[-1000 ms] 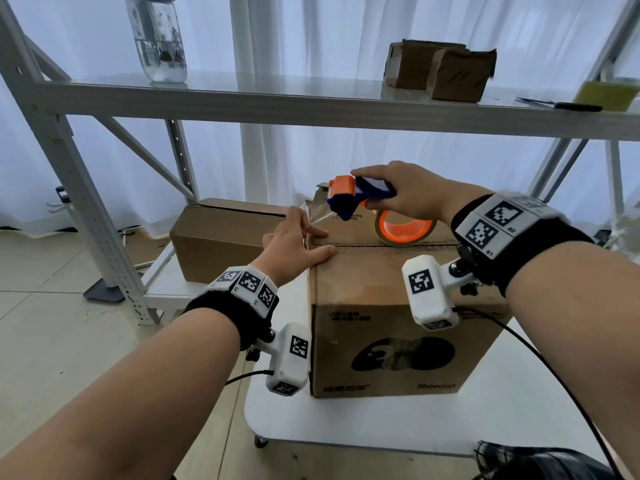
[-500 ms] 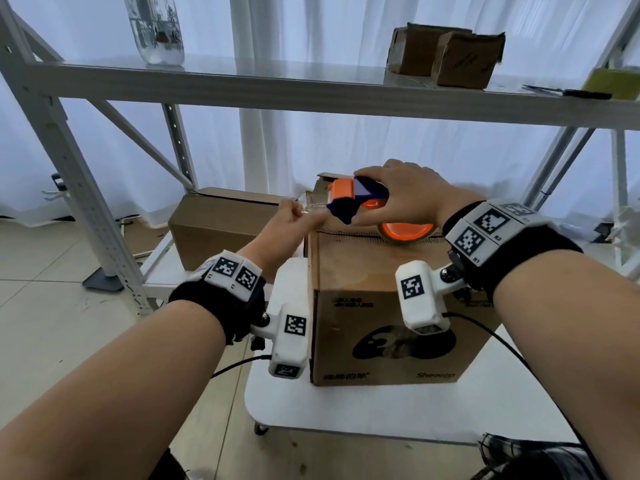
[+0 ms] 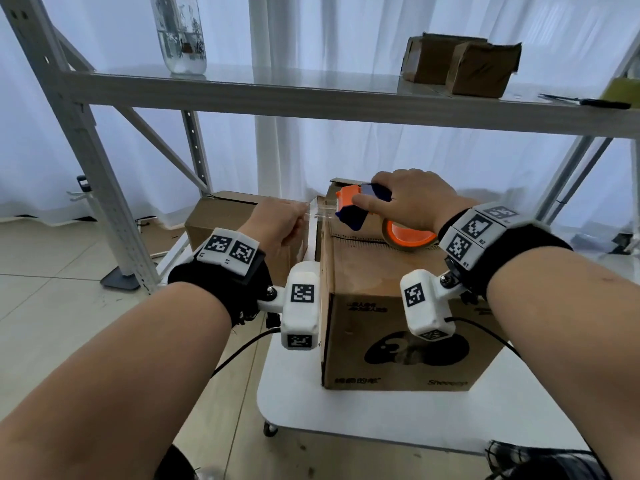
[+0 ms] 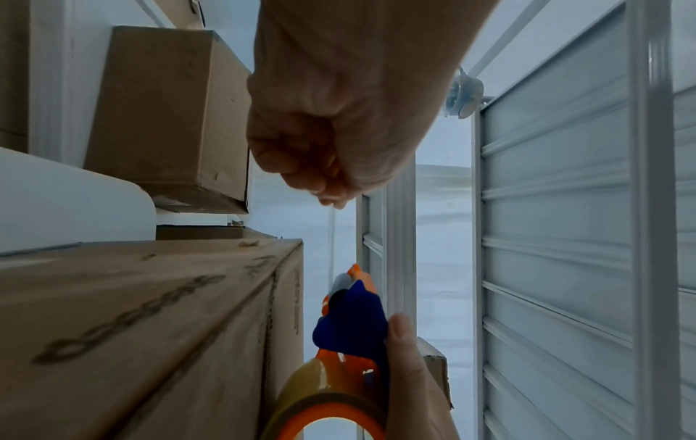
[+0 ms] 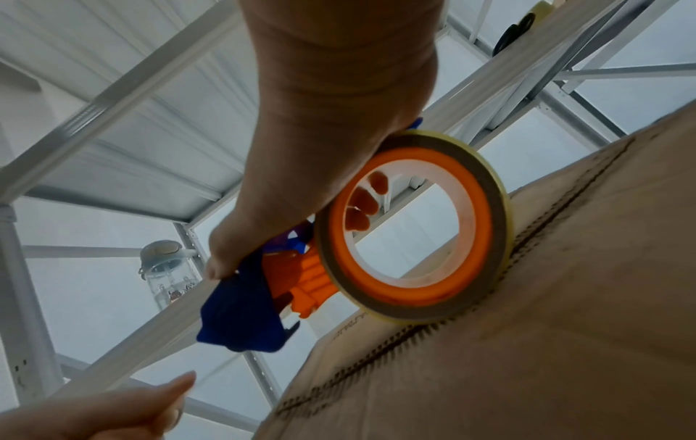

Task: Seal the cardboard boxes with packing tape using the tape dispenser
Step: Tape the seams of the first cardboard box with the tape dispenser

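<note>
1. Left hand [image 3: 277, 225]: fingers curled, pinched loose end of clear tape [image 3: 320, 213], off box's left top edge.
2. Right hand [image 3: 412, 202]: wrapped round blue-orange tape dispenser [image 3: 353, 206], roll [image 3: 408, 237] resting on top of near box [image 3: 398, 306], on white table [image 3: 346, 414].
3. Second box [image 3: 221, 220] sat behind left, top flaps shut.
4. Judged best: keep strip taut and square, anchor end down left side, then run dispenser along top seam, pressing flat.
5. Writing: dark logo and small print on front; bottom-right word looked like "Sheeeep", rest unreadable.
</note>
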A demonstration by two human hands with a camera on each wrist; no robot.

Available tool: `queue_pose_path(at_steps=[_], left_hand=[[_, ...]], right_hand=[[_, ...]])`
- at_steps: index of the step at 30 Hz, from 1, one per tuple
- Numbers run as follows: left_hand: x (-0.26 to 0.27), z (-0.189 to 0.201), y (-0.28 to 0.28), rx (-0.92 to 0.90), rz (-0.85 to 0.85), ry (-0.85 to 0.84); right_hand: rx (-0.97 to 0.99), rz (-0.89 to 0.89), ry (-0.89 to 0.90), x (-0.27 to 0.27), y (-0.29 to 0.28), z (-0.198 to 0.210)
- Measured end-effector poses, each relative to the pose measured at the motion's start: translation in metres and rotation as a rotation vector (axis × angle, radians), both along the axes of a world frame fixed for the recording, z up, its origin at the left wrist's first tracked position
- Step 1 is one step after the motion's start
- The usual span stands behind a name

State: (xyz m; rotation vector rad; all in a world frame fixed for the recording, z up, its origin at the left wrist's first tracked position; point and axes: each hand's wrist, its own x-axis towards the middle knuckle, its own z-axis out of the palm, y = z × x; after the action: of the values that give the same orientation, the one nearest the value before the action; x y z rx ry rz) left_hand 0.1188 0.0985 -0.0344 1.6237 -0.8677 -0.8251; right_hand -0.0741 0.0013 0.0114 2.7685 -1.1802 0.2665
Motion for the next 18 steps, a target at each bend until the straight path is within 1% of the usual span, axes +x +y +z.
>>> queue_pose_path(at_steps=[4, 7, 10, 16, 18], left_hand=[[0.009, -0.003, 0.003, 0.025, 0.055, -0.113], [0.01, -0.004, 0.006, -0.008, 0.119, -0.159], [0.005, -0.003, 0.007, -0.035, 0.166, -0.178], [-0.01, 0.004, 0.003, -0.07, 0.196, -0.203], [-0.01, -0.001, 0.003, -0.05, 0.208, -0.192]], right_hand=[[0.01, 0.018, 0.008, 0.003, 0.001, 0.002], [0.011, 0.037, 0.015, 0.004, 0.005, 0.007], [0.005, 0.035, 0.045, 0.007, 0.007, 0.017], [0.008, -0.011, 0.068, -0.001, 0.007, 0.034], [0.002, -0.026, 0.093, -0.008, 0.005, 0.035]])
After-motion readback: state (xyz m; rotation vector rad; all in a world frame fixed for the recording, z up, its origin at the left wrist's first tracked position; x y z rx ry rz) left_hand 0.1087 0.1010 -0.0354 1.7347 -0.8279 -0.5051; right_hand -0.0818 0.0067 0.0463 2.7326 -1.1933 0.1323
